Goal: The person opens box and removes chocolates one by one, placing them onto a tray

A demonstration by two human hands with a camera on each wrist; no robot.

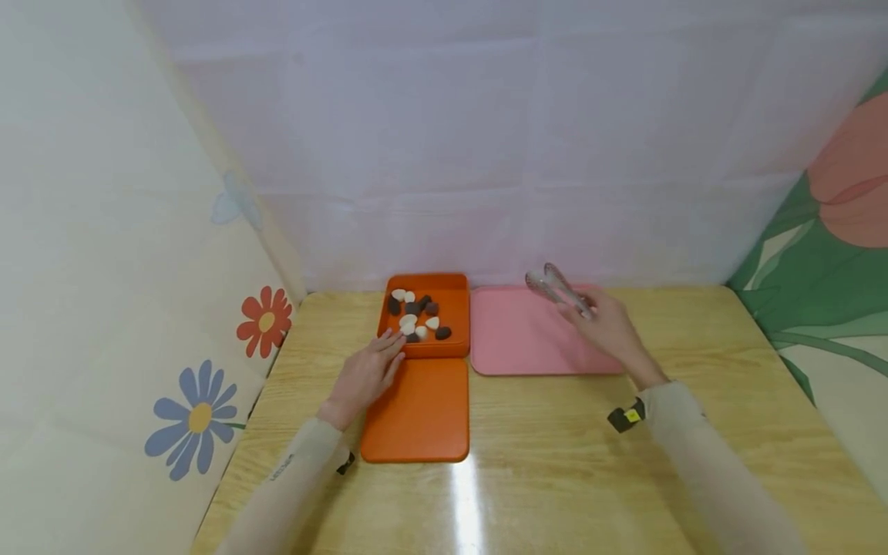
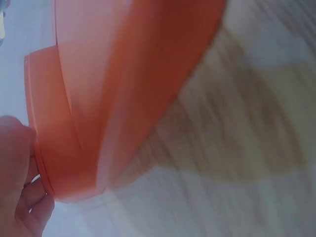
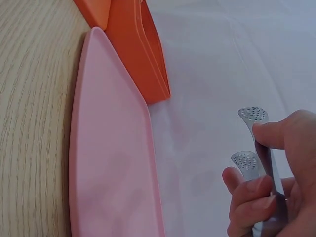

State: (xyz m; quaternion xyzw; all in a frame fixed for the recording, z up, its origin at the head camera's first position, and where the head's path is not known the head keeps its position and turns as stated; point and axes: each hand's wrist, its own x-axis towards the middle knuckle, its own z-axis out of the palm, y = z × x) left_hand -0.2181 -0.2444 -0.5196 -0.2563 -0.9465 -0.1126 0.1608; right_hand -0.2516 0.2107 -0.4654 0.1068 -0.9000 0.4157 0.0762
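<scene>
My left hand (image 1: 368,374) rests at the near left corner of an orange box (image 1: 451,289), its fingers reaching over the rim. In the left wrist view, fingers (image 2: 17,148) touch the rim from above. Several black and white pebbles (image 1: 409,320) lie inside the box. My right hand (image 1: 607,324) grips metal tongs (image 1: 558,289) above a pink tray (image 1: 516,331). The right wrist view shows the two perforated tips of the tongs apart, with nothing between them, and the thumb along one arm.
A flat orange panel, like a lid (image 1: 423,416), lies directly in front of the box. The pink tray stands beside the box on its right. All rest on a wooden table (image 1: 541,455) against a pale cloth backdrop (image 1: 416,154), with flower-printed sheets on both sides.
</scene>
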